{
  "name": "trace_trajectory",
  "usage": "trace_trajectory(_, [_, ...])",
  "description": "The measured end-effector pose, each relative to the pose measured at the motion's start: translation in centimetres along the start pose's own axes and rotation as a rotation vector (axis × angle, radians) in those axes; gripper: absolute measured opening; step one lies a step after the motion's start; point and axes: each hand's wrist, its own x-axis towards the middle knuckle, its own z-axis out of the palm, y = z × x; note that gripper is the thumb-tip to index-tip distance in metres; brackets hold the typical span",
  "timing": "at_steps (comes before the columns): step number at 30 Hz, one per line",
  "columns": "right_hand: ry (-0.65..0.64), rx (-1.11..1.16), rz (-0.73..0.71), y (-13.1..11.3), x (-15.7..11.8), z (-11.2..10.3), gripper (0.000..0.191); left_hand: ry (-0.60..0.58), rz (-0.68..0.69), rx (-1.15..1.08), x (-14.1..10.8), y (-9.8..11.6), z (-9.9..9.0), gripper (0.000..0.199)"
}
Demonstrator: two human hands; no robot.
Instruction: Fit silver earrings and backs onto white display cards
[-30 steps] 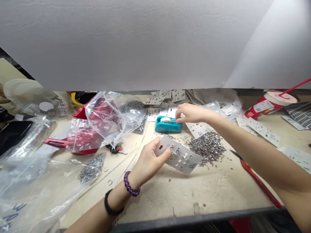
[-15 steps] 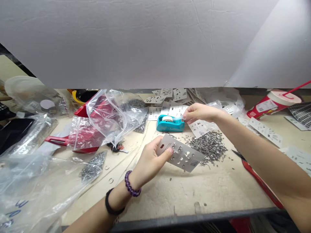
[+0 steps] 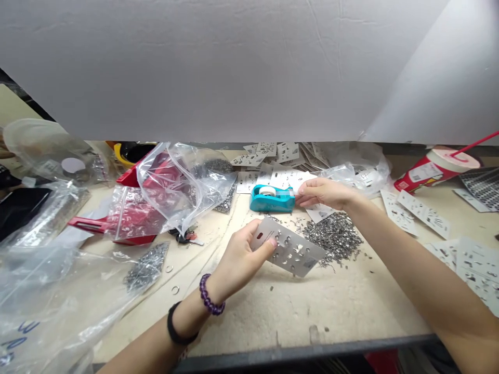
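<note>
My left hand (image 3: 249,249) pinches a grey card (image 3: 290,246) between thumb and fingers. The card is tilted and carries several small shiny metal earrings or studs. At the back, my right hand (image 3: 323,193) has its fingers closed at the cutter end of a turquoise tape dispenser (image 3: 272,199), which holds a white-cored roll. They appear to pinch the tape's end, though the clear strip barely shows. Just behind the held card lies a heap of small metal pieces (image 3: 333,236), partly under my right wrist.
More carded pieces (image 3: 288,151) lie piled at the back, with others (image 3: 423,213) on the right. A red cup (image 3: 434,169) with a straw leans there. Clear bags (image 3: 187,182), a red dustpan-like scoop (image 3: 132,228) and two rings (image 3: 175,290) occupy the left. A white panel (image 3: 234,67) hangs above.
My right hand has shifted slightly right at the dispenser, and its forearm has swung down over the red-handled tool, now out of sight. My left hand keeps the card in nearly the same place.
</note>
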Motion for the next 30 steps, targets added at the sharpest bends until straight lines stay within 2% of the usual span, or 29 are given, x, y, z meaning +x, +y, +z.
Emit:
trace_trajectory(4, [0.033,-0.178,-0.057,1.0,0.2,0.5,0.018,0.01,-0.031,-0.005,0.1,0.1,0.0,0.022])
trace_trajectory(8, [0.205,-0.493,-0.126,1.5,0.6,2.0,0.022,0.012,-0.044,0.005,0.2,0.3,0.0,0.023])
trace_trajectory(14, [0.367,-0.716,-0.157,1.4,0.1,3.5,0.02,0.013,-0.027,-0.065,0.2,0.0,0.1,0.026])
trace_trajectory(17, [0.361,-0.814,-0.175,0.9,0.0,3.4,0.019,0.043,-0.045,-0.18,0.3,-0.2,0.0,0.029])
trace_trajectory(23, [0.267,-0.907,-0.213,0.6,0.2,3.8,0.026,0.155,-0.128,-0.378,0.6,0.3,-0.5,0.037])
trace_trajectory(27, [0.278,-0.884,-0.246,0.0,-2.2,3.8,0.021,0.188,-0.156,-0.427,0.6,0.5,-0.8,0.031])
trace_trajectory(30, [0.371,-0.83,-0.283,-0.6,-5.5,3.6,0.02,0.194,-0.156,-0.49,0.5,0.7,-0.7,0.029])
